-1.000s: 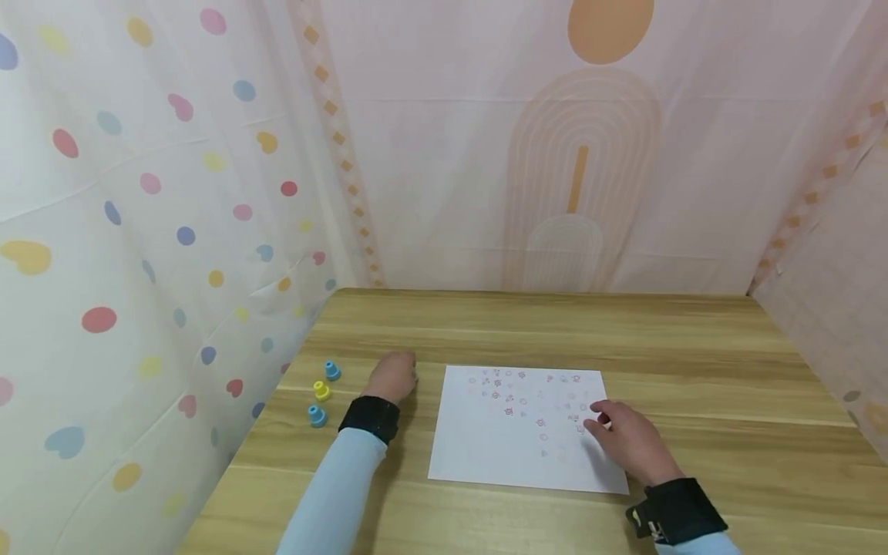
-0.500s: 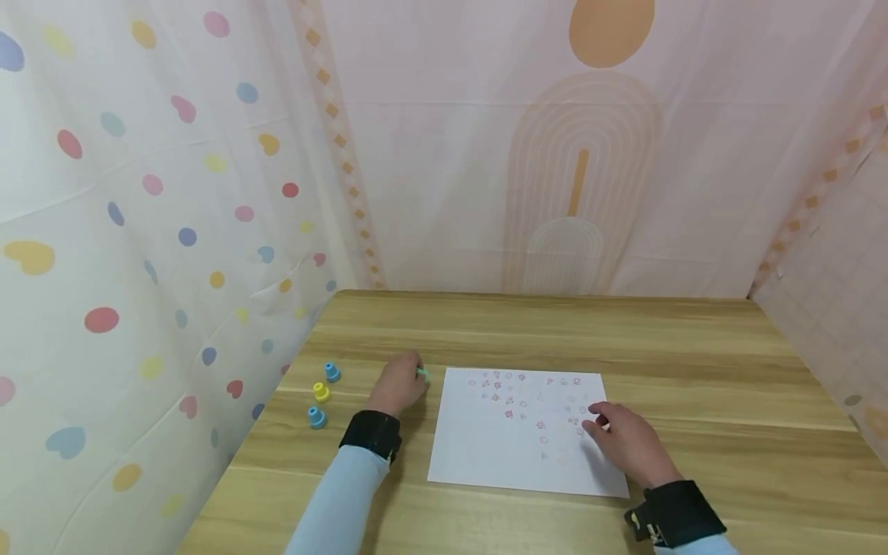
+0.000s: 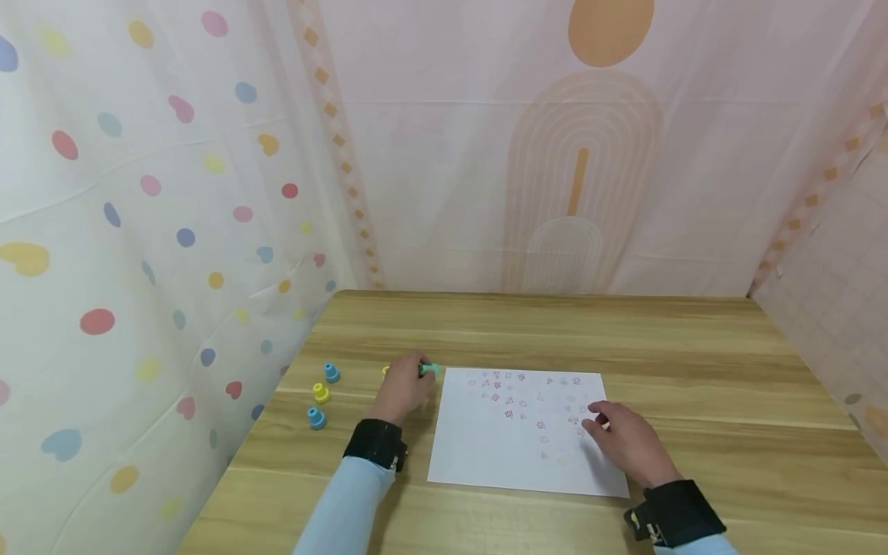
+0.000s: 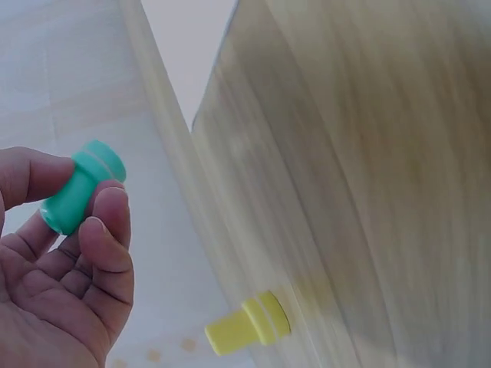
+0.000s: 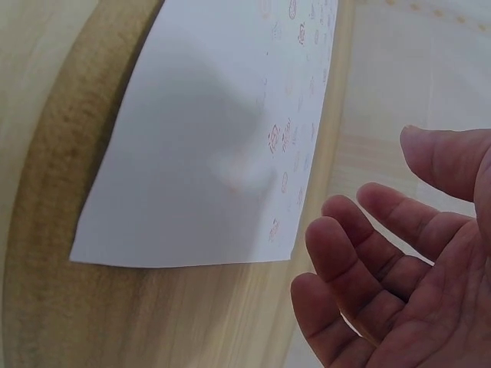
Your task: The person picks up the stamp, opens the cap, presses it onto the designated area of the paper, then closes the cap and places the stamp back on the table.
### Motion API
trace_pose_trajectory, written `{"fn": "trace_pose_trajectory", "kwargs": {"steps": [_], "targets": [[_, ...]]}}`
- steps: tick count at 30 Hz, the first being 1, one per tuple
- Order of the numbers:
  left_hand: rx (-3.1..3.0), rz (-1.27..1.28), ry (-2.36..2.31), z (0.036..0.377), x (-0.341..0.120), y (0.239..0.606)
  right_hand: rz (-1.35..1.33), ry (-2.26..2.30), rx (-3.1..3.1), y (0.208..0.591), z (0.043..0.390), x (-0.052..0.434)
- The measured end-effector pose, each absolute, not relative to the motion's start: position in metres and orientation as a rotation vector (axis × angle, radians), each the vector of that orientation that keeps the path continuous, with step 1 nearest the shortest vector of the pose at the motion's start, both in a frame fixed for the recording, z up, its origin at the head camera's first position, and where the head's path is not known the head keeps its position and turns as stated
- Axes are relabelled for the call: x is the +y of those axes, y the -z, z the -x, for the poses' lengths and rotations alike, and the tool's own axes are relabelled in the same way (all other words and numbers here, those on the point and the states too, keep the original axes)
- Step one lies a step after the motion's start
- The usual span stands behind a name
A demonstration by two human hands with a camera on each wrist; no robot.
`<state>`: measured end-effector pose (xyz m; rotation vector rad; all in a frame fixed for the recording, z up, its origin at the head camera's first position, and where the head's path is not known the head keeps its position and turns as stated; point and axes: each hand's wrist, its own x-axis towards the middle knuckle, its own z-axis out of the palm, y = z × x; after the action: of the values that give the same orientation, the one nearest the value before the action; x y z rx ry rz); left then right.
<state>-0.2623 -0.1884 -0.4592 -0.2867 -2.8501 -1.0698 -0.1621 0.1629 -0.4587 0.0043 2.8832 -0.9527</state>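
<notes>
Wooden table [image 3: 527, 324], stamped paper [image 3: 486, 439], marks unreadable

The stamp [image 4: 80, 188] between the fingers [image 4: 103, 230] is mint green. Another stamp [image 4: 247, 326] is yellow, and two stamps [image 3: 331, 372] are blue. The white paper [image 3: 486, 447] carries small red and pale blue prints. The tabletop [image 3: 555, 324] is light wood grain. The curtain [image 3: 139, 193] shows multicoloured dots and hearts.

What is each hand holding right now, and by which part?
The left hand pinches the green stamp round its narrow body. The right hand holds nothing, resting on the paper.
</notes>
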Motion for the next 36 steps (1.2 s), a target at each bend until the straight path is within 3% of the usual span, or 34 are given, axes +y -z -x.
{"fn": "trace_pose_trajectory", "kwargs": {"steps": [36], "targets": [[-2.705, 0.302, 1.445, 0.236, -0.145, 0.447, -0.137, 1.161, 2.775, 0.457, 0.164, 0.154]]}}
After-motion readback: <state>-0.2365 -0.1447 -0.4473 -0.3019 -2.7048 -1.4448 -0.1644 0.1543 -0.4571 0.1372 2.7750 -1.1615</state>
